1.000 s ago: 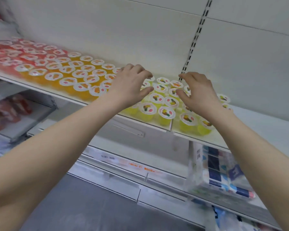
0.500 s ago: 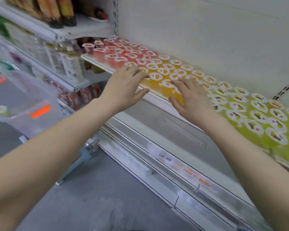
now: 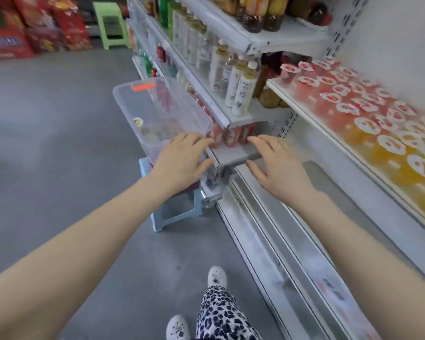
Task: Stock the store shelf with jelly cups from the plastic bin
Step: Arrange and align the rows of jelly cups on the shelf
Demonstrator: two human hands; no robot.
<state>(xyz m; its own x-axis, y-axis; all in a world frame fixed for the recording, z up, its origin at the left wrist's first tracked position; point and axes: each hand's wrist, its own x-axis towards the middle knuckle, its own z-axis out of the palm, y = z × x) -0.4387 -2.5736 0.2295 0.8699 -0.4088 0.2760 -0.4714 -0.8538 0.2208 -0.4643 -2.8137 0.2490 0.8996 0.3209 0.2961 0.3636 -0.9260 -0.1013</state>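
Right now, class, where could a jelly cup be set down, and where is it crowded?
Free: inside the plastic bin beyond its jelly cup, and the grey lower shelf beneath the jelly shelf. Crowded: the jelly shelf, packed with cups.

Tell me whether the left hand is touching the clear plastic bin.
Cannot tell. Head view: the left hand covers the near end of the clear plastic bin, hiding any contact.

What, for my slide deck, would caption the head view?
Open left hand and right hand reach toward the nearly empty bin on a stool, beside a shelf lined with jelly cups.
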